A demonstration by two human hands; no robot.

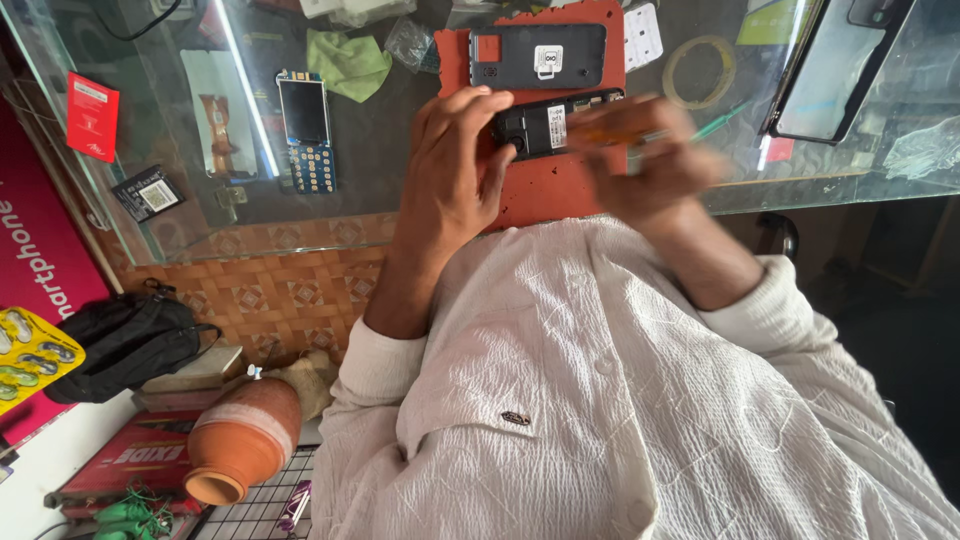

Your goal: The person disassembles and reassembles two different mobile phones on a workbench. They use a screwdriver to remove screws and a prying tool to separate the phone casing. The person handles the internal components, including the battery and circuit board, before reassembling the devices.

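Note:
My left hand (450, 170) grips the left end of a small black phone body (545, 125) with its back open, holding it over a red work mat (560, 190) on the glass counter. My right hand (655, 160) is blurred with motion at the phone's right end and holds a tool with an amber handle (610, 130). A dark grey phone back cover (540, 55) lies on the mat just beyond the phone.
On the glass counter (380, 190) lie a bare keypad phone board with screen (307, 130), a green cloth (348, 62), a tape roll (700, 70), a large smartphone (835, 65) and a battery (148, 193). Below stand a black backpack (125, 340) and a clay pot (245, 440).

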